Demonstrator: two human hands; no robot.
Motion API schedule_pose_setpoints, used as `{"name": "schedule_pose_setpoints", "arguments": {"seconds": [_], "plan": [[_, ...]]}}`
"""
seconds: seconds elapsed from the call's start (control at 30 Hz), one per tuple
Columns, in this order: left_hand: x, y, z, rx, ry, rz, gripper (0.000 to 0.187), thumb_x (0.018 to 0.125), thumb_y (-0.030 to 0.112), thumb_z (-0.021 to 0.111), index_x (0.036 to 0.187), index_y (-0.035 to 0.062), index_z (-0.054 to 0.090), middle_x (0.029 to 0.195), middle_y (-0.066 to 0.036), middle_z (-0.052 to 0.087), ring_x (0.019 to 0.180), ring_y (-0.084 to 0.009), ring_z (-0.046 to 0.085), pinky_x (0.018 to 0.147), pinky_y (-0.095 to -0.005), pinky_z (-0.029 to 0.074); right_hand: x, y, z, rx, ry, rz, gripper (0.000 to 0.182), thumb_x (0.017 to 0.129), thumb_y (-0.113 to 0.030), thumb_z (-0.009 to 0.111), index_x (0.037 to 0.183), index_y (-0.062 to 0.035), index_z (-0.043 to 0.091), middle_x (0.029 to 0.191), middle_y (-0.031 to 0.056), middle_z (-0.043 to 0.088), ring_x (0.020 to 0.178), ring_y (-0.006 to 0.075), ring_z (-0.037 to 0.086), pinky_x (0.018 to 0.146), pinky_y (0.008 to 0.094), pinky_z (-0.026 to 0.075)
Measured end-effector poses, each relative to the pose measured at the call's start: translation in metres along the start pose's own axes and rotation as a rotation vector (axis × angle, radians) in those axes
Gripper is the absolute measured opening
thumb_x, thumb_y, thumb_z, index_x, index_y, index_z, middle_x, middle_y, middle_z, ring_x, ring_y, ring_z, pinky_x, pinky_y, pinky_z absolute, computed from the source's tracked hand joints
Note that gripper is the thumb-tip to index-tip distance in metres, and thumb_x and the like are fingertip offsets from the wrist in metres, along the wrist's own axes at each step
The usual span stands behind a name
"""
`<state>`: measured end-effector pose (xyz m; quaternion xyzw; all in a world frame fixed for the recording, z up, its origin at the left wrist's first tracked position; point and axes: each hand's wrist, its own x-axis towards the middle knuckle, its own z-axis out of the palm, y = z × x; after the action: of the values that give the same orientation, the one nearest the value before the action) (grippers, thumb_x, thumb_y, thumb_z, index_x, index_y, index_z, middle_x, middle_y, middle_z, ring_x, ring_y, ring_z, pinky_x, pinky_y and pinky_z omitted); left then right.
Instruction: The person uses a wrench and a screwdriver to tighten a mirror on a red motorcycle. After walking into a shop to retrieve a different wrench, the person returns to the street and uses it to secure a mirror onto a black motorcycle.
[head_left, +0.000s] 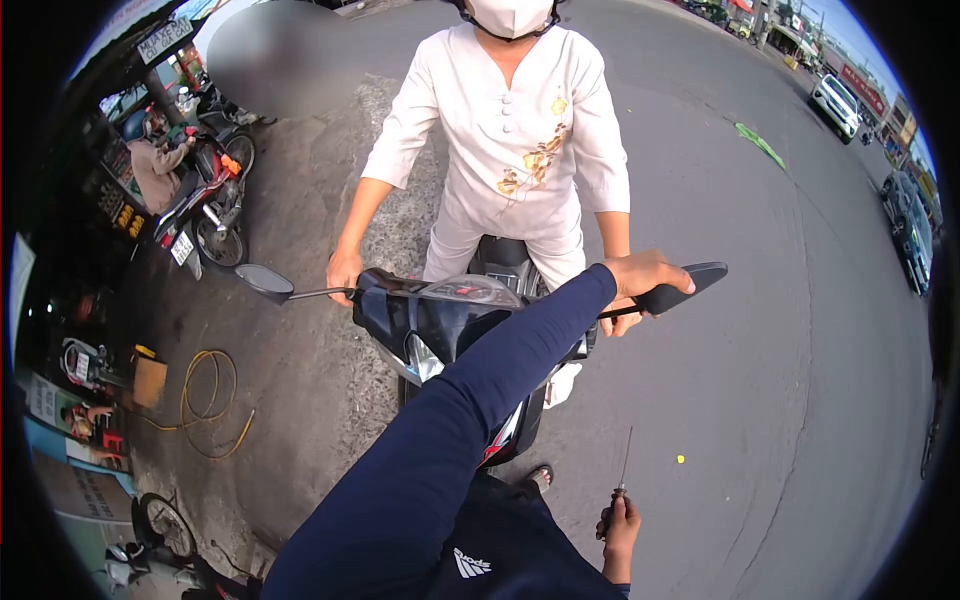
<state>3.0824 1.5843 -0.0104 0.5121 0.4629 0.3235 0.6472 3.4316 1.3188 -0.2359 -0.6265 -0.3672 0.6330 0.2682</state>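
Note:
My left hand [648, 275] reaches across the front of a dark motorbike [445, 315] and is closed on its mirror [690, 288], on the right side of the view. Low on the right, my right hand [621, 527] grips a screwdriver [625, 470] with its long thin shaft pointing up. A person in a white outfit [520, 120] and face mask straddles the motorbike, with both hands at the handlebar. The other mirror [265, 282] stands out to the left, untouched by my hands.
A red motorbike [215, 180] and a person in a helmet [155, 165] are at the upper left. A yellow hose [190, 400] lies coiled on the ground. Another motorbike [165, 525] stands lower left. A white car [836, 105] and a dark car [908, 230] are on the road.

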Motion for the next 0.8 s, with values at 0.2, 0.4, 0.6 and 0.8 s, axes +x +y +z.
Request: {"name": "schedule_pose_setpoints", "arguments": {"seconds": [0.2, 0.4, 0.6, 0.8], "plan": [[0.001, -0.001, -0.011, 0.186, 0.050, 0.039, 0.075, 0.082, 0.062, 0.066, 0.107, -0.0089, 0.062, 0.086, -0.019, 0.066, 0.068, -0.0308, 0.065, 0.058, -0.0403, 0.050, 0.045, -0.052, -0.011, 0.004, 0.014, -0.074, 0.027, 0.102, -0.032, 0.054, 0.105, -0.0054, 0.056, 0.061, -0.0002, 0.047, 0.040, 0.0105, 0.044, 0.034, 0.0267, 0.034], [-0.222, -0.082, -0.002, -0.263, 0.413, 0.625, 0.048, 0.086, 0.028, 0.078, 0.111, -0.0092, 0.062, 0.096, -0.014, 0.069, 0.091, -0.0191, 0.068, 0.081, -0.0301, 0.054, 0.055, -0.025, 0.021, -0.015, 0.142, -0.051, 0.025, 0.101, -0.031, 0.054, 0.099, -0.0067, 0.052, 0.062, 0.0005, 0.046, 0.039, 0.0118, 0.044, 0.034, 0.0271, 0.035], [-0.442, -0.187, -0.120, 0.084, 1.917, 0.751, 0.044, 0.087, 0.022, 0.073, 0.120, 0.0055, 0.049, 0.108, -0.012, 0.055, 0.098, -0.0239, 0.061, 0.082, -0.0363, 0.053, -0.013, 0.033, 0.082, -0.073, 0.385, -0.100, 0.028, 0.102, -0.035, 0.052, 0.094, -0.0084, 0.049, 0.061, -0.0002, 0.045, 0.041, 0.0111, 0.044, 0.034, 0.0273, 0.034], [-0.445, -0.207, -0.188, -0.619, 0.997, 0.769, 0.072, 0.072, 0.019, 0.084, 0.129, 0.0158, 0.040, 0.116, -0.009, 0.051, 0.121, -0.0344, 0.053, 0.106, -0.0540, 0.046, -0.083, 0.024, 0.177, -0.056, 0.458, -0.120, 0.025, 0.102, -0.031, 0.051, 0.093, -0.0086, 0.049, 0.062, 0.0000, 0.046, 0.041, 0.0106, 0.045, 0.034, 0.0266, 0.035]]}}
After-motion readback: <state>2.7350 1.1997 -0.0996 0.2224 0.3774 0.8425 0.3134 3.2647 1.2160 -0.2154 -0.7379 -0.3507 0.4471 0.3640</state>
